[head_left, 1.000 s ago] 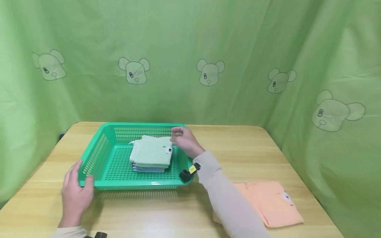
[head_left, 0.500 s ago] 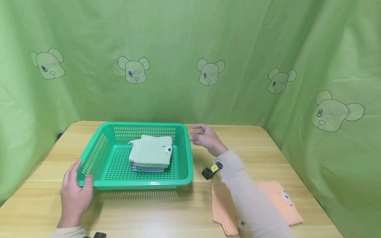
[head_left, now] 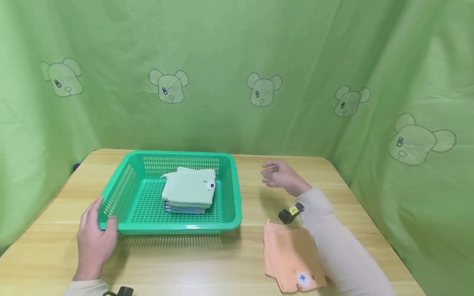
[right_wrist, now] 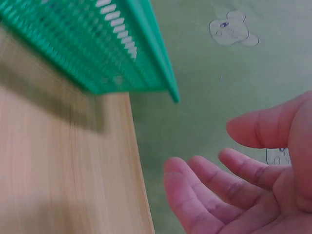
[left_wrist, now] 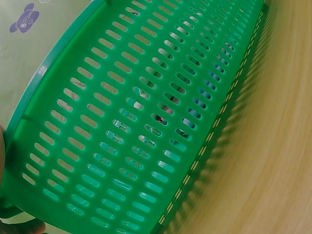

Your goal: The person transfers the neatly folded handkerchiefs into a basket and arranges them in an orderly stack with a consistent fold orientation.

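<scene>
My left hand holds the near left corner of a green plastic basket, thumb at the front rim and fingers along the left side. In the left wrist view, the basket's slotted wall fills most of the picture, with only bits of the hand showing. Inside the basket lies a stack of folded cloths, a pale green one with an eye motif on top and bluish layers beneath. My right hand hovers right of the basket, holding nothing, its fingers loosely bent in the right wrist view.
Orange folded cloth with a white patch and blue star lies at the table's front right, partly behind the right sleeve. A green curtain with bear-like faces hangs around the wooden table.
My right hand has moved from over the basket's right side out to the right, past its rim. The sleeve now uncovers more of the orange cloth's left part. My left hand stays at the corner.
</scene>
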`<action>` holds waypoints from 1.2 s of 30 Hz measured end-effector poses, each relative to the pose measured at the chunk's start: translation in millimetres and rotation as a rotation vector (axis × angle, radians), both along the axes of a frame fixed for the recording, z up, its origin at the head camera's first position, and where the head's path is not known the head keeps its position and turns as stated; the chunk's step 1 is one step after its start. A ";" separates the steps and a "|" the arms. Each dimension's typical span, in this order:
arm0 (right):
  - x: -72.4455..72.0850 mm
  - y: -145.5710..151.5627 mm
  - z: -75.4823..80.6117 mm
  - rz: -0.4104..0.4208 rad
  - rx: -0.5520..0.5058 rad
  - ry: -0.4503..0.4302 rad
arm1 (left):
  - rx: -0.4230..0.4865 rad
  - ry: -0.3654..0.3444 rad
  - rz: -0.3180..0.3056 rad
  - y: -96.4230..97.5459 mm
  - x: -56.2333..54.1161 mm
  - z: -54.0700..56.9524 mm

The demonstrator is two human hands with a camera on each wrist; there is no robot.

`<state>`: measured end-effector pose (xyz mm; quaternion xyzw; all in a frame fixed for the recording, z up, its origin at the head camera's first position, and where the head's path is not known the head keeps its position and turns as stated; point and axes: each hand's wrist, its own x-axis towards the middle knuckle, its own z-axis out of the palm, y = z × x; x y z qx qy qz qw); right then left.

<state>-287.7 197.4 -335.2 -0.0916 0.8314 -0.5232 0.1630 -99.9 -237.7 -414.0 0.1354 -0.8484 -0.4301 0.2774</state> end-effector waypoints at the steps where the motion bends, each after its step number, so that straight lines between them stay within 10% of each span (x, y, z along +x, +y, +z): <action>1: -0.2 4.7 -0.6 0.009 0.013 -0.005 | 0.000 0.002 -0.002 0.3 -0.6 0.1; 21: 9.3 63.5 -16.9 0.130 0.271 -0.187 | 0.014 0.009 0.004 0.6 -0.8 3.4; 36: 24.0 81.0 -36.7 0.388 0.574 -0.185 | 0.012 0.007 0.010 0.7 -1.3 1.9</action>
